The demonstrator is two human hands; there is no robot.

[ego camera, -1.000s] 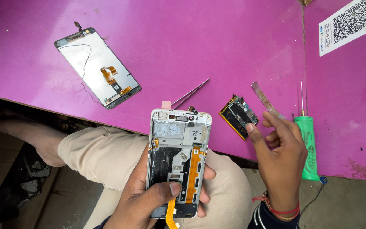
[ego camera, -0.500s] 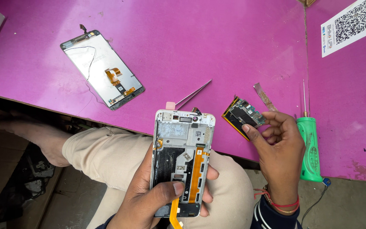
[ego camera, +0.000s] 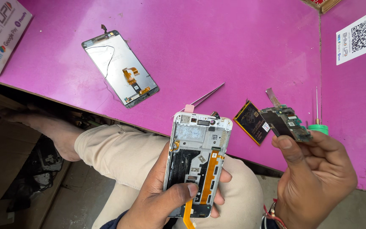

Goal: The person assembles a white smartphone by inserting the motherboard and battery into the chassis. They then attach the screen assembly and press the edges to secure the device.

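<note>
Magenta laminate covers the desk, whose near edge runs diagonally above the person's knees. The left hand is closed around an opened white phone frame, thumb laid across its lower half; the frame is held upright over the lap, off the desk, with an orange flex cable running down its right side and hanging out past its bottom edge. The right hand pinches a small green circuit board between thumb and fingertips, lifted clear of the surface near the desk's near right edge. Compared with half a second earlier, the board has risen and shifted right, away from the black and yellow battery, which now lies exposed by the near edge; the frame sits higher and closer in view. As a judgement, the board is now free of the frame and is being examined or readied for handling. Tweezers with a pink tip cover lie just beyond the frame's top. A detached screen panel rests face down toward the far left. A green-handled screwdriver lies behind the right hand, partly hidden.
</note>
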